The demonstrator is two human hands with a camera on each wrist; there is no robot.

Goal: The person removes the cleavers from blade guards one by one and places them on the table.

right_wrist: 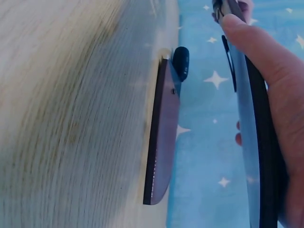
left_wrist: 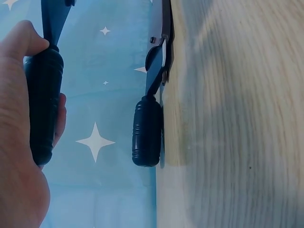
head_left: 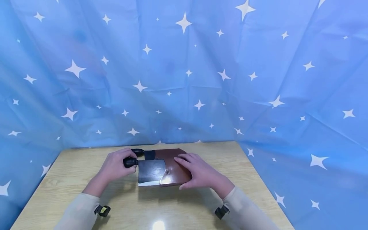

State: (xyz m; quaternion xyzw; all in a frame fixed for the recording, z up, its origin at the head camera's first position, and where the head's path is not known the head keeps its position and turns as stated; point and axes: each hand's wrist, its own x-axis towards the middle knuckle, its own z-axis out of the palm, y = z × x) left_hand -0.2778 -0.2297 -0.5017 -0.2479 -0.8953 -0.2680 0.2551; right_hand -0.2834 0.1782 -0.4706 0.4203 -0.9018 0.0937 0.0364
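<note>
My left hand [head_left: 113, 164] grips the black ribbed handle [left_wrist: 43, 104] of a cleaver, with its thumb near the top of the handle. The cleaver's broad dark blade [head_left: 150, 172] has a bright lower edge and runs partly into a brown sheath [head_left: 176, 175]. On the sheath's other end is my right hand [head_left: 199, 171], its thumb at the lower edge and its fingers over the upper side. Both are held above the table. Behind them a second cleaver lies on the table, its black handle [left_wrist: 146, 133] sticking out of another brown sheath [right_wrist: 164, 137].
The pale wood-grain table [head_left: 238, 198] ends at a back edge just behind the second cleaver. A blue curtain [head_left: 172, 70] with white stars hangs behind and at both sides. Each wrist wears a small black device [head_left: 102, 210].
</note>
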